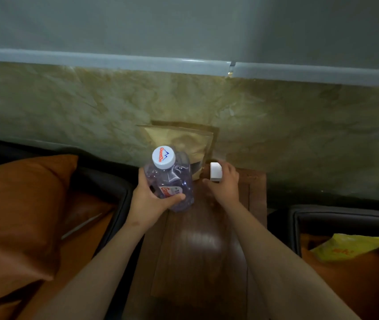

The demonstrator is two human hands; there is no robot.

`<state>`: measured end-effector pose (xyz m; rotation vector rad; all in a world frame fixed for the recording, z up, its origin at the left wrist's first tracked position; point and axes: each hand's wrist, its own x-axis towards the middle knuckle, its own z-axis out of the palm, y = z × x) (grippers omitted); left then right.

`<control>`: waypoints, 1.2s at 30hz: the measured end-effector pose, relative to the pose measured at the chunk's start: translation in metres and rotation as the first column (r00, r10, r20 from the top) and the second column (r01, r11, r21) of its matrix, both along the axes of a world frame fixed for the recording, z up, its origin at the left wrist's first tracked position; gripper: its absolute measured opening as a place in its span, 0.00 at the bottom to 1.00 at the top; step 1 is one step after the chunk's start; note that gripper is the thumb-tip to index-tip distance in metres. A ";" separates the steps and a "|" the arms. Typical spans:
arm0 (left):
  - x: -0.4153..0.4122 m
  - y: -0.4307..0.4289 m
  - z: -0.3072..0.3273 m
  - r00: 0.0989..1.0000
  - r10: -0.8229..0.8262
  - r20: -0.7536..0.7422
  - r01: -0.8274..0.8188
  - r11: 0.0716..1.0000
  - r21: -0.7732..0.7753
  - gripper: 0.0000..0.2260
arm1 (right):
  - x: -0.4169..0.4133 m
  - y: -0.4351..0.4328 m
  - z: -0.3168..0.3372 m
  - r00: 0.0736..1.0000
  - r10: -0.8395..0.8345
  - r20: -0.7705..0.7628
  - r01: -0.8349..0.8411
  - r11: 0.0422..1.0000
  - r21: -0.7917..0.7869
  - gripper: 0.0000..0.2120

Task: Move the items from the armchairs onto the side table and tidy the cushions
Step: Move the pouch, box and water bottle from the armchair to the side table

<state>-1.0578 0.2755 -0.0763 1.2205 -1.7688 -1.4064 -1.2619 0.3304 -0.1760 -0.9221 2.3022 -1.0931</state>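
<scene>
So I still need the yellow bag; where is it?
Lower right of the head view, the yellow bag lies on the right armchair's orange cushion.

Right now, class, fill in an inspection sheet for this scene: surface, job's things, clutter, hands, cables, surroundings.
Surface: dark glossy wooden side table, between two armchairs.
Job's things: clear water bottle with white cap, over the table's far end; small white box; brown paper pouch leaning on the wall; yellow packet on the right armchair.
Clutter: nothing seen.
Hands: left hand grips the bottle; right hand holds the white box.
Cables: nothing seen.
Surroundings: orange cushion on the left armchair; marble-patterned wall behind.
</scene>
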 end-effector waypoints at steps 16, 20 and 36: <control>0.000 -0.001 -0.001 1.000 -0.015 -0.026 0.016 0.999 0.029 0.43 | -0.026 0.023 -0.012 0.942 -0.333 -0.041 0.335 0.941 0.054 0.18; 0.000 -0.001 0.000 0.999 -0.032 -0.017 0.032 0.999 0.016 0.42 | -0.045 0.044 -0.011 0.906 -0.422 -0.035 0.423 0.903 0.072 0.20; 0.003 -0.005 -0.002 0.996 -0.067 -0.050 0.068 0.998 0.017 0.42 | -0.073 0.049 -0.007 0.934 -0.351 0.071 0.341 0.932 0.122 0.38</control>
